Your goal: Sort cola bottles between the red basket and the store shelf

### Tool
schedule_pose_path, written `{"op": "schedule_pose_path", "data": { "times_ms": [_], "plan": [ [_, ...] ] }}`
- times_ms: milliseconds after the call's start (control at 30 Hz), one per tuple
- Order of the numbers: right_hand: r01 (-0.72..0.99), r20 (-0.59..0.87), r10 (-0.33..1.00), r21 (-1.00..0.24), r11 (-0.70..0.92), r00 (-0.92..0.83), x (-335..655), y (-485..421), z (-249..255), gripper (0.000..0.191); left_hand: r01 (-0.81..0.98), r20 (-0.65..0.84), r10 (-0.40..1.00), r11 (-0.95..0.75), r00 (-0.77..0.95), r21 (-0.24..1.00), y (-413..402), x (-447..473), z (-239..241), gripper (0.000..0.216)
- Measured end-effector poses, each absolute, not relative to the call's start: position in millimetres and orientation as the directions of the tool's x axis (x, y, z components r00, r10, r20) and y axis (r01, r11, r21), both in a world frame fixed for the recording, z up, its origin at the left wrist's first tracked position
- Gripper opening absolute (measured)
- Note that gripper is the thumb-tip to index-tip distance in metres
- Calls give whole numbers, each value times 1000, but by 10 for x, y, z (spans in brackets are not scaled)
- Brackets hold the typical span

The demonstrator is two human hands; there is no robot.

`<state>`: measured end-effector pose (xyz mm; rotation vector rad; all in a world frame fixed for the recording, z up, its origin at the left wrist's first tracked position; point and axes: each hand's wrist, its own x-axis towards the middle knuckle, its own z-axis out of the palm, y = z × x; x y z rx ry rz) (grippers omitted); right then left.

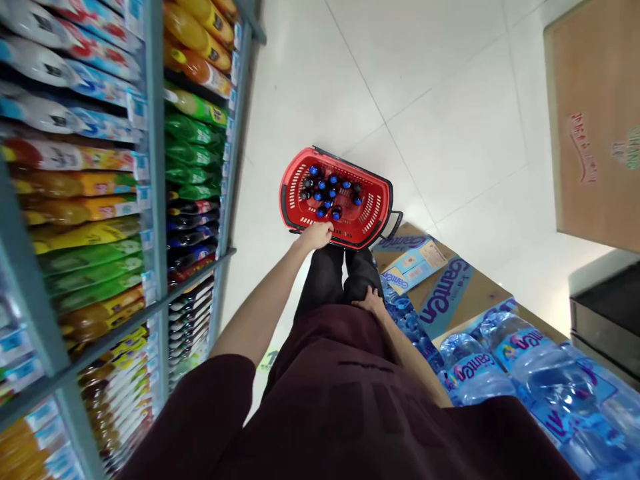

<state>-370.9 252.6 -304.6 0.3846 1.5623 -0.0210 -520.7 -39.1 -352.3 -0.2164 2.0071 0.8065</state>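
A red plastic shopping basket (373,190) with black handles stands on the floor in front of my legs. Several dark bottles with blue caps (329,193) stand upright inside it, along with a few dark-capped ones. My left hand (317,235) is closed at the basket's near rim, where the black handle lies folded; its palm side is hidden. On my thigh, just above the knee, my right hand (370,301) rests with its fingers spread and holds nothing.
Shelves (160,167) of drink bottles line the left side. At the right, close to my leg, are Ganten cartons (453,293) and large water bottles (530,363). A big cardboard box (595,127) stands farther right, above a black box (610,313). Pale tiled floor (400,73) extends ahead.
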Motion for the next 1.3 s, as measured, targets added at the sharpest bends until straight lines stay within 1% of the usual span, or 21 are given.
{"op": "schedule_pose_path", "data": {
  "times_ms": [33,100,200,367,467,567,633,700,800,867,967,1067,1200,1300],
  "plan": [
    [230,-965,261,260,938,25,-3687,2473,-3093,123,-444,-810,155,770,-566,458,-412,-5319,-3627,32],
    [182,-949,314,309,933,5,-3657,2372,-3189,135,-445,-797,138,768,-589,461,-455,-5500,-3840,35],
    [117,-930,358,347,930,-82,-3630,2234,-3333,139,-456,-790,117,761,-602,461,-504,-5628,-4185,37],
    [42,-905,360,360,932,-227,-3597,2089,-3538,126,-487,-829,106,765,-549,421,-463,-5479,-4797,36],
    [36,-895,375,378,925,-243,-3617,2100,-3634,117,-513,-861,110,763,-497,394,-373,-5267,-5119,36],
    [59,-889,388,386,921,-242,-3659,2164,-3719,108,-551,-880,102,745,-463,376,-252,-5064,-5399,47],
    [78,-890,389,381,921,-240,-3671,2208,-3766,103,-583,-890,66,732,-452,351,-152,-4972,-5585,60],
    [95,-891,390,378,921,-231,-3657,2241,-3801,100,-615,-896,15,722,-443,316,-35,-4933,-5782,66],
    [122,-898,389,371,920,-206,-3607,2286,-3834,96,-650,-903,-58,714,-426,260,168,-4951,-6085,66],
    [140,-901,389,367,920,-194,-3575,2321,-3848,93,-661,-903,-97,714,-418,229,304,-4987,-6255,61],
    [161,-900,390,363,918,-195,-3540,2379,-3866,92,-667,-898,-140,718,-417,198,452,-5048,-6406,51],
    [174,-897,390,358,917,-208,-3511,2434,-3894,94,-659,-895,-141,726,-423,197,474,-5098,-6440,43],
    [178,-892,378,342,923,-248,-3474,2517,-3964,92,-625,-896,-82,744,-436,236,405,-5091,-6383,39],
    [162,-891,370,338,927,-263,-3437,2597,-3991,85,-606,-883,-79,755,-463,250,391,-5011,-6216,36]
  ]
}}
